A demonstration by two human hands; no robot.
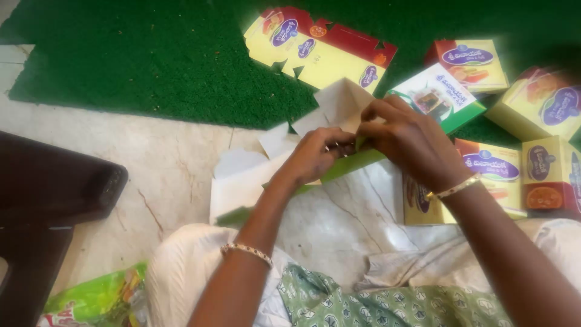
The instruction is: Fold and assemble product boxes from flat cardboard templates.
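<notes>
My left hand [316,156] and my right hand [409,140] meet over an unfolded cardboard carton blank [245,184], white on its inner side with green edges. Both hands pinch its flaps near the middle, and one white flap [342,103] stands up above my fingers. The fingertips of both hands are closed on the card. A bangle sits on each wrist.
A flat yellow and red carton blank [318,48] lies on the green mat [151,54]. Several folded yellow and green boxes [493,166] sit at the right. A dark stool [48,194] stands at the left, a green packet [97,300] at the bottom left.
</notes>
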